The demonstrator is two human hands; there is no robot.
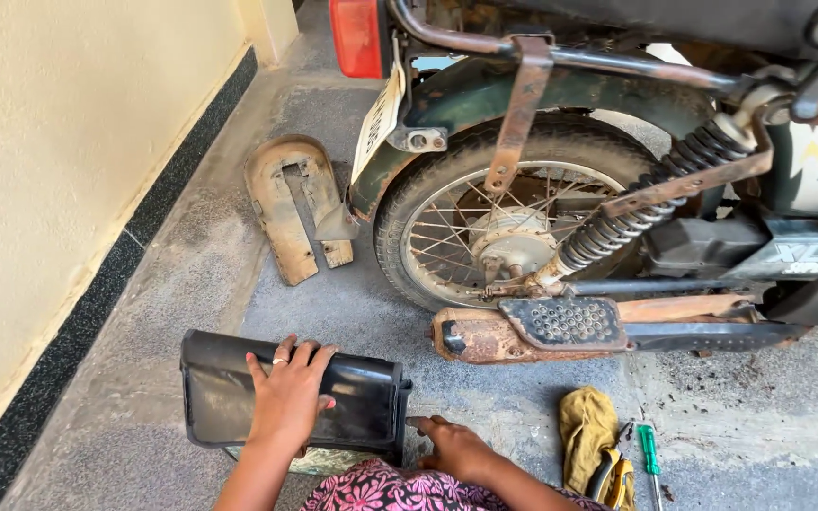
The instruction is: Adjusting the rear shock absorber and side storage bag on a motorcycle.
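Both hands work the black panel (239, 388): left hand (288, 397) spread flat on top, right hand (456, 447) fingers extended at its edge; best pressed steady.

Beside a motorcycle's rear wheel (499, 227), the left hand (288, 396) lies flat on a black plastic panel (215, 393), the right hand (454, 448) touches the concrete floor (352, 303) near a green screwdriver (650, 459).
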